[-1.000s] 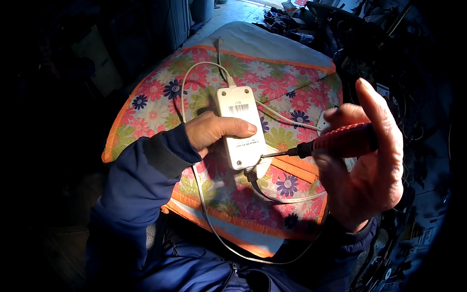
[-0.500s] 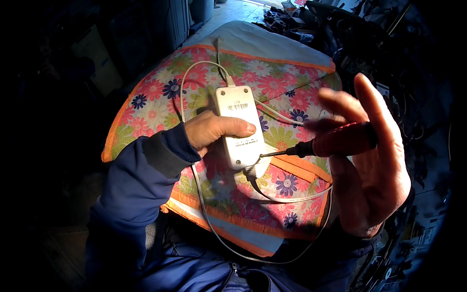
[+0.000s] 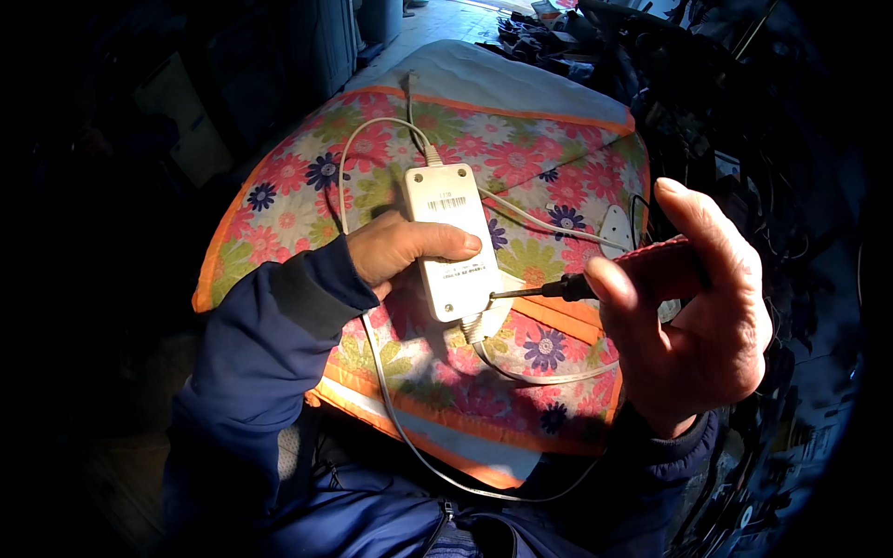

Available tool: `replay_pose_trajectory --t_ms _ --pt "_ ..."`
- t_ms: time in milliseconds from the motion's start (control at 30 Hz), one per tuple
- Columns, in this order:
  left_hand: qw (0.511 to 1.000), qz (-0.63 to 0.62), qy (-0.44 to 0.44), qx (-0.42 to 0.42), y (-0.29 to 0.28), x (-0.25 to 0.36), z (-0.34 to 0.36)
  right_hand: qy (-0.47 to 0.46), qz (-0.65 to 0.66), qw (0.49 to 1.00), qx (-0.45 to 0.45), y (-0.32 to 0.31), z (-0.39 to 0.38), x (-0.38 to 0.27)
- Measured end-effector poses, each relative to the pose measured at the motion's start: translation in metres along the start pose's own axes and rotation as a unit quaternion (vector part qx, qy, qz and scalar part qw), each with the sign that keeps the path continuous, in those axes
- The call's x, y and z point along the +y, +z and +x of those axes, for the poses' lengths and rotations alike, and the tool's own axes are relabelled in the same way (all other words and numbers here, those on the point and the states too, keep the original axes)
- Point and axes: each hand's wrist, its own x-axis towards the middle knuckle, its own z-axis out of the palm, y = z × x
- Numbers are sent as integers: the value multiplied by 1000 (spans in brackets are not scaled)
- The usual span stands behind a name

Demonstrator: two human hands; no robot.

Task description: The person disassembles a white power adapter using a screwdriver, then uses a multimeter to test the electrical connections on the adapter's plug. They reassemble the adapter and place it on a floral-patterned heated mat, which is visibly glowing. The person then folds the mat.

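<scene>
My left hand point(image 3: 398, 249) grips a boxy white plastic adapter point(image 3: 453, 206); my right hand point(image 3: 699, 339) holds a red-handled screwdriver point(image 3: 569, 287), thumb higher than before.

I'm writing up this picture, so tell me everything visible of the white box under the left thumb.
The white box is a rectangular case with rounded corners, apparently plastic. Its visible face shows a barcode, small print and dark corner recesses. A pale cable leaves each short end through a ribbed sleeve. It leans slightly left over the flowered cloth, gripped by the left hand. The screwdriver in the right hand meets its lower right corner.
</scene>
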Motion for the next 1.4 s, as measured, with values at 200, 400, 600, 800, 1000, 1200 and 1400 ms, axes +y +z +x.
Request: replay_pose_trajectory --t_ms 200,400,600,800,1000,1200,1400 --pt "1000 5 -8 -1 3 2 -2 48 96 994 12 7 1 -1" --pt "1000 5 -1 3 1 0 -1 7 -8 1000 -1 0 0 2" --pt "1000 5 -5 2 2 -1 1 12 34 999 19 0 -2 3" --pt "1000 -3 0 -4 1 -1 1 -19 -10 1000 -1 1 2 4" --pt "1000 6 5 10 1 -2 2 -2 46 999 0 1 -1 4" --pt "1000 6 4 5 -3 -4 2 1 -70 997 37 -1 -5 0" --pt "1000 18 -6 16 4 1 1 35 78 988 129 -1 -7 0"
